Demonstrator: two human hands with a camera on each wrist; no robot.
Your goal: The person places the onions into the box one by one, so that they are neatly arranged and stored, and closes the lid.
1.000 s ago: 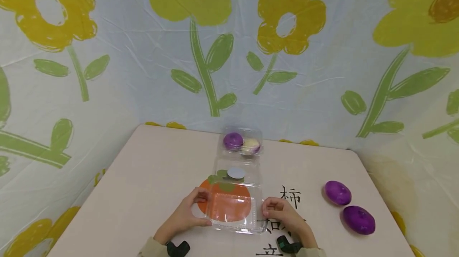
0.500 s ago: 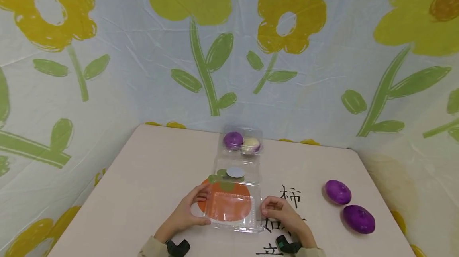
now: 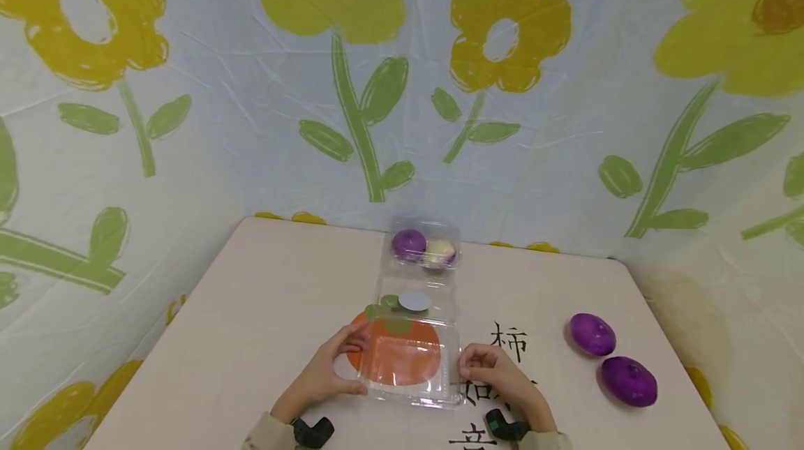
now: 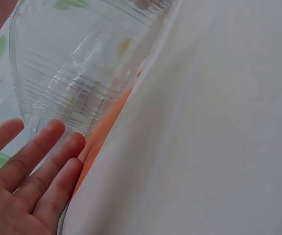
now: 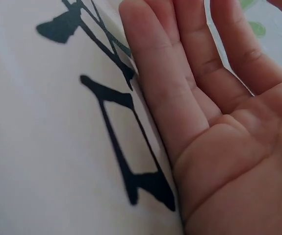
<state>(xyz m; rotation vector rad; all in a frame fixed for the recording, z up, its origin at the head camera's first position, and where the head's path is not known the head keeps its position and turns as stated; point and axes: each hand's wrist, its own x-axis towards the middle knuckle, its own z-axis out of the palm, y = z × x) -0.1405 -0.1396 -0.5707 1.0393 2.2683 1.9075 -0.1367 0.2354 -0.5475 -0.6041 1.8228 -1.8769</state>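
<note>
A clear plastic clamshell box point(image 3: 411, 359) lies over an orange persimmon print in front of me, between both hands. My left hand point(image 3: 329, 370) is at its left side, fingers along the edge and thumb near the front corner. In the left wrist view, the fingers point(image 4: 45, 174) are spread and straight beside the clear plastic. My right hand point(image 3: 496, 370) has its loosely bent fingertips at the box's right edge. In the right wrist view, the fingers point(image 5: 160, 63) lie close along the table; the thumb is mostly out of frame.
Behind the box, a clear plastic section bears a white oval disc point(image 3: 414, 301). Farther back, clear plastic point(image 3: 449, 228) encloses a purple onion-like piece point(image 3: 409, 244) and a cream-and-purple piece point(image 3: 440, 252). Two glossy purple ovals point(image 3: 592, 335) point(image 3: 629, 381) lie at right. Flower-printed cloth point(image 3: 276, 122) walls the table.
Both hands stay at the box's sides with only slight shifts. The box and the purple pieces keep their places; the head view tilts very slightly.
</note>
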